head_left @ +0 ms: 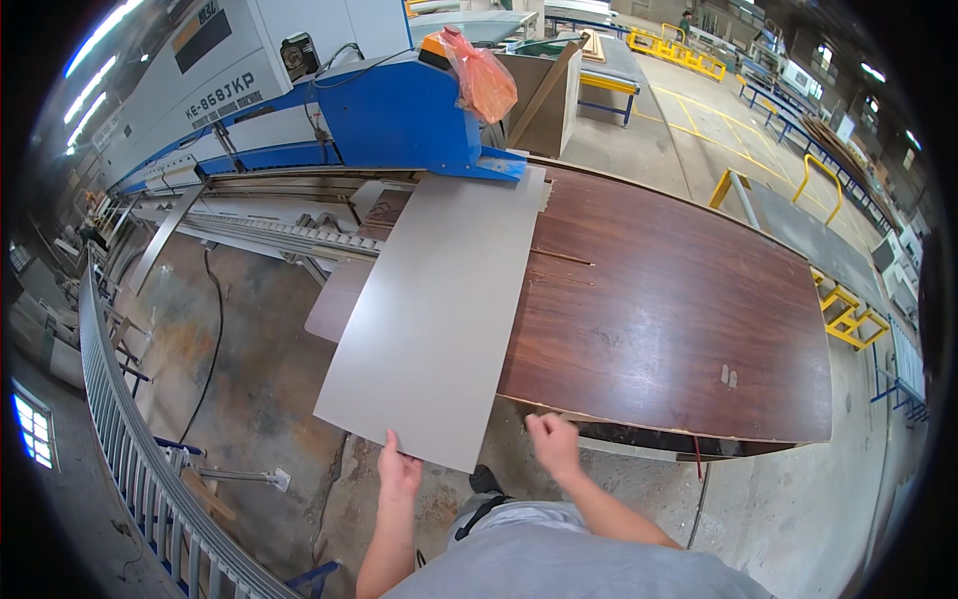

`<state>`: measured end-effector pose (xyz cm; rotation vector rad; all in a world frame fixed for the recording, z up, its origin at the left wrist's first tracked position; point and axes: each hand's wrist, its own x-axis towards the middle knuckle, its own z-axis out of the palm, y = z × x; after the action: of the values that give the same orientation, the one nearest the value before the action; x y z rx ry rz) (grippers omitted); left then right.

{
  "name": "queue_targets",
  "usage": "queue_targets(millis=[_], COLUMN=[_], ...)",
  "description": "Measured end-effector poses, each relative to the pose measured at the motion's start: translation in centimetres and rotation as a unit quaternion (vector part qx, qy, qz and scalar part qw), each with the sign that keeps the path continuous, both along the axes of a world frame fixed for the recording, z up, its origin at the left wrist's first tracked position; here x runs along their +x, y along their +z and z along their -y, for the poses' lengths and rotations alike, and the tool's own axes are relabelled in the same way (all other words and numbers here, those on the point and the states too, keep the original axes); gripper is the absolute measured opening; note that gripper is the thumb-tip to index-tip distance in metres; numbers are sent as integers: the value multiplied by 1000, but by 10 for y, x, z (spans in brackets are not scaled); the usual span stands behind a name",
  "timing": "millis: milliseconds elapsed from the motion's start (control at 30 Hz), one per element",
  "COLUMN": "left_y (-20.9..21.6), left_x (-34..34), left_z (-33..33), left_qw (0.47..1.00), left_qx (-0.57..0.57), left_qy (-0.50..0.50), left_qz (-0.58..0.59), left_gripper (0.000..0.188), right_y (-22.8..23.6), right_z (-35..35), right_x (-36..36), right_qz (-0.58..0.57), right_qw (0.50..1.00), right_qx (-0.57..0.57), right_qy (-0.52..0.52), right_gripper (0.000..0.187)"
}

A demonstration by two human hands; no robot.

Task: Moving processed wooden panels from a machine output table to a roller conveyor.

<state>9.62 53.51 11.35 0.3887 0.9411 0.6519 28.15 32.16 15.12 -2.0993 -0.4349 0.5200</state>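
A long light grey panel [429,299] lies with its far end under the blue housing of the machine and its near end toward me. My left hand [400,469] grips the near edge, thumb on top and the other fingers hidden beneath. To the right of the panel, my right hand [554,444] hangs in a loose fist just off the near edge of a brown wood-grain table [679,309]. Nothing shows in that fist. Part of the panel's right side lies along the table's left end.
The blue and white machine [389,115] stands at the far left, an orange-red plastic bag [481,85] on its end. A metal roller rail [110,399] curves along the left. A black cable [213,339] crosses the floor. Yellow-framed conveyor tables [803,240] stand at right.
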Motion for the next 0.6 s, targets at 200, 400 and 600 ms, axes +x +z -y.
queue_targets(millis=[200, 400, 600], left_y=[-5, -3, 26], left_x=[11, -14, -59], left_z=[40, 20, -45], left_qw=[1000, 1000, 987], left_qx=[4, 8, 40], left_qy=[-30, -1, 99], left_qz=[4, 17, -122], left_gripper=[48, 50, 52], right_y=[-47, -44, -51], right_z=[-48, -52, -50], right_x=[-23, -57, -111], right_qz=[-467, -473, -587], right_qw=[852, 836, 786], right_qx=[232, 277, 172], right_qy=[-36, -6, 92], right_gripper=[34, 37, 37])
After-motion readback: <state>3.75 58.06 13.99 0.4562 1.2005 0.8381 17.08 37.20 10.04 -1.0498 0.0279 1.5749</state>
